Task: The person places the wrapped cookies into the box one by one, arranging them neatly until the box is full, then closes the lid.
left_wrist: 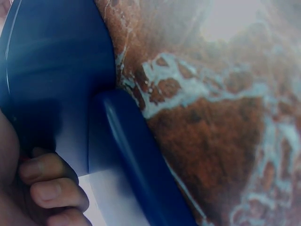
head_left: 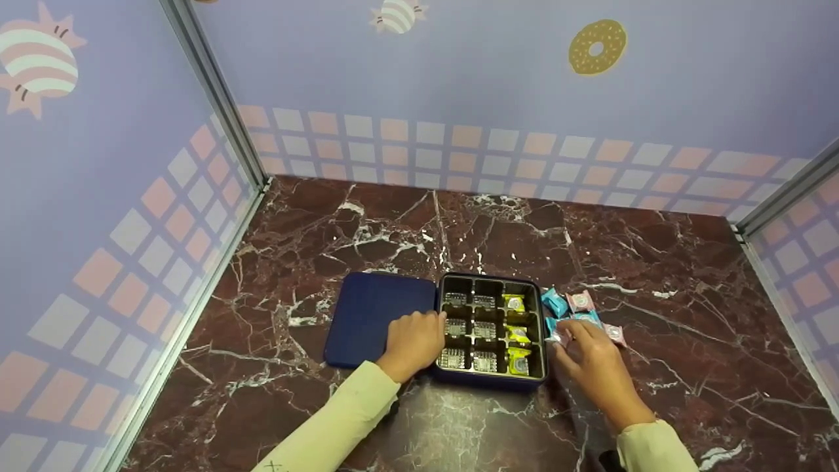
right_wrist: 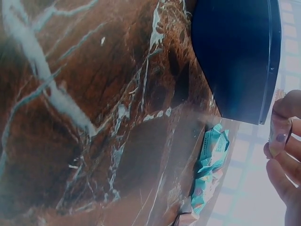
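A dark blue tin box [head_left: 490, 381] stands on the marble-patterned table, its hinged lid [head_left: 367, 314] folded flat to the left. Inside is a gold divided tray; three yellow-wrapped candies [head_left: 518, 362] sit in its right column. My left hand [head_left: 415, 342] holds the box's left rim near the hinge, and its curled fingers [left_wrist: 49, 190] show in the left wrist view. Right of the box, my right hand [head_left: 595, 364] pinches a pink-wrapped candy [right_wrist: 281, 132] between thumb and fingers. Beside and beneath that hand lie several loose blue candies [head_left: 554, 302] and pink candies [head_left: 580, 301].
The reddish-brown table [head_left: 314, 229] runs up to patterned walls at the left, back and right. A metal frame strip [head_left: 216, 85] edges the back left corner. Light glares on the table in front of the box.
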Motion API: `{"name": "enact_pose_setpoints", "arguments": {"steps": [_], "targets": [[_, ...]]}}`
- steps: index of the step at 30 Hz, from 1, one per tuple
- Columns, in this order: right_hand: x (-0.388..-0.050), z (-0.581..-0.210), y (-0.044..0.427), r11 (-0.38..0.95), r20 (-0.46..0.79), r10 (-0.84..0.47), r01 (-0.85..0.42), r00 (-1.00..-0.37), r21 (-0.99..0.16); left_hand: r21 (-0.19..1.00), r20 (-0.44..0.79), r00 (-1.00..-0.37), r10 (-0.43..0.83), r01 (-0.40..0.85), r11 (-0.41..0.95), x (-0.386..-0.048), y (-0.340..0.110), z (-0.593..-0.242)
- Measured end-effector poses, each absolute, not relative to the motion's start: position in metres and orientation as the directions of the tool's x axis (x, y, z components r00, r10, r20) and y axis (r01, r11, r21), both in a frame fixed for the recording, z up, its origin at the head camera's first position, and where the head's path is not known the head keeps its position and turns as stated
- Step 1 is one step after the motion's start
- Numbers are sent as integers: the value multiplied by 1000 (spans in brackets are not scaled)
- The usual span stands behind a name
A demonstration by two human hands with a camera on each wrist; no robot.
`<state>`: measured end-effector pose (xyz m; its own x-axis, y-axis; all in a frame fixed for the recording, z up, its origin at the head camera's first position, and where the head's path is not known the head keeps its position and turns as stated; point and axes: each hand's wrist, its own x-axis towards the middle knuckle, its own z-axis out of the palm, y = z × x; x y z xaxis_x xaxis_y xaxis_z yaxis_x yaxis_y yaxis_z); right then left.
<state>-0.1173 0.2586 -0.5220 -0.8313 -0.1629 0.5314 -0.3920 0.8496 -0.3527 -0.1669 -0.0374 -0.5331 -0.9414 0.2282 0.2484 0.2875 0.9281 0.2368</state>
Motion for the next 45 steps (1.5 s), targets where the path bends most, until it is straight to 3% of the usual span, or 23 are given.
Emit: {"name": "enact_pose_setpoints", "arguments": {"steps": [7, 15, 24, 45], "targets": [[-117, -521, 256, 846, 546, -173, -408, -820, -344, 244, 226, -949, 221, 275, 930, -167, -37, -533], [-117, -519, 254, 815, 615, -218, -488, -758, -313, 234, 241, -944, 225, 281, 931, -167, -37, -533], [-116, -516, 246, 814, 556, -200, -453, -807, -364, 221, 224, -947, 230, 280, 934, -168, -37, -534], [-118, -510, 223, 786, 602, -279, -538, -748, -304, 232, 225, -945, 236, 287, 929, -168, -37, -533]]}}
